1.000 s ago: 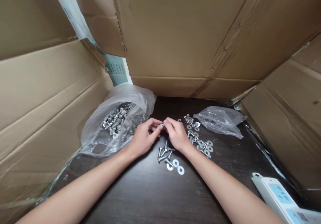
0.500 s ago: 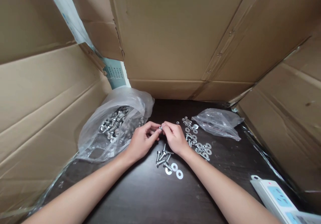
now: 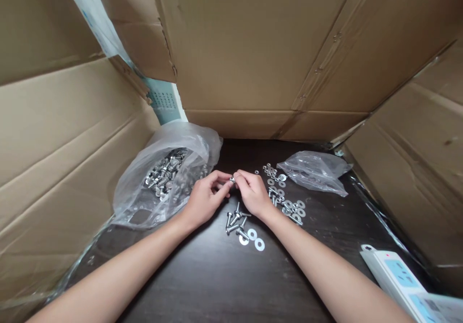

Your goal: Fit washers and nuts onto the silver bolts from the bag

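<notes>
Above the dark table, my left hand [image 3: 207, 195] and my right hand [image 3: 252, 193] meet fingertip to fingertip. Both are closed in a pinch on one small shiny metal piece, which looks like a bolt [image 3: 232, 180]; fingers hide most of it, and I cannot tell whether a nut or washer is on it. Just below the hands lies a small pile of bolts [image 3: 237, 221], and three flat washers [image 3: 259, 244] rest at its near side. To the right of my right hand spreads a mix of washers [image 3: 301, 212], bolts and small nuts [image 3: 268, 169].
On the left, an open clear plastic bag [image 3: 126, 193] holds many bolts [image 3: 166, 173]. A flattened plastic bag [image 3: 314, 168] lies at the back right. A white power strip [image 3: 394, 275] is at the near right. Cardboard walls [image 3: 260, 48] enclose the table [image 3: 202, 284] at back and sides.
Both hands keep their pinch on the small metal piece, with only slight finger movement. The whole view has shifted a little, so the table things appear slightly higher.
</notes>
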The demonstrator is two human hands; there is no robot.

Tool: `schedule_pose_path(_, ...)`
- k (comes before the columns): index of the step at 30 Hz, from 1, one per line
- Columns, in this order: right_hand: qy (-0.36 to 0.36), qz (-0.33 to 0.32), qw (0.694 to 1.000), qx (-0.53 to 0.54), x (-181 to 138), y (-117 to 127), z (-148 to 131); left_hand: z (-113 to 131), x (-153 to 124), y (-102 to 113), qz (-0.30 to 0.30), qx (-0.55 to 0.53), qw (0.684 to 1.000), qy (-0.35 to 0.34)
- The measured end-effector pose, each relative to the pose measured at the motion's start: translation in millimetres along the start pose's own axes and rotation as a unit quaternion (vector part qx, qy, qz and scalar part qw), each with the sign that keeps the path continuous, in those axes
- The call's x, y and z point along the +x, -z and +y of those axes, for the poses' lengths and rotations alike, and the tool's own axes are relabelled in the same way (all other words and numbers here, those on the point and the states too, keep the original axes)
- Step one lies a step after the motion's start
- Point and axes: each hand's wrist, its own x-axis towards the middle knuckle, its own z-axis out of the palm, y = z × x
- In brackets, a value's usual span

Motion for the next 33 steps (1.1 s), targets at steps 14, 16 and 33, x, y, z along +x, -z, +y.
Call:
schedule_pose_path(14, 0.011, -0.014, 1.0, 0.0, 0.0, -0.6, 3.3, 0.0, 0.3, 0.0, -0.007, 0.027, 0.999, -0.018)
schedule_pose_path(16, 0.008, -0.008, 1.0, -0.006, -0.2, -0.9, 2.3, 0.3, 0.8, -0.1, -0.007, 0.025, 1.0, -0.017)
schedule_pose_path(33, 0.005, 0.003, 1.0, -0.006, 0.3, -1.2, 0.3, 0.6, 1.5, -0.3, -0.006, 0.009, 1.0, -0.002)
